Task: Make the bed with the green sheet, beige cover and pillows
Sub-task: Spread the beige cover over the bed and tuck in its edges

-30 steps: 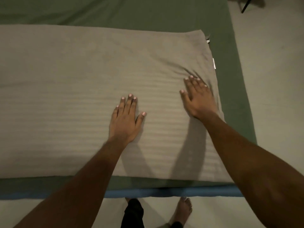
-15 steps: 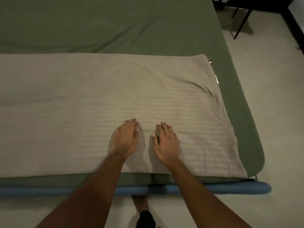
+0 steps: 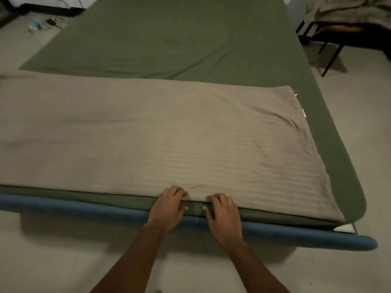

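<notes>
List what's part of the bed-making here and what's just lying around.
Job: green sheet; beige cover; left hand and right hand, fingers curled at the cover's near edge; blue bed edge. No pillows in view.
Lying about: small clutter on the floor, far left; dark frame with heaped cloth, far right.

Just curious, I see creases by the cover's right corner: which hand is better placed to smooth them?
Right, probably. The right hand grips the beige cover nearer those creases; the left hand is farther.

A bedroom: low bed [image 3: 317, 235] on tiled floor [image 3: 359, 102].
</notes>
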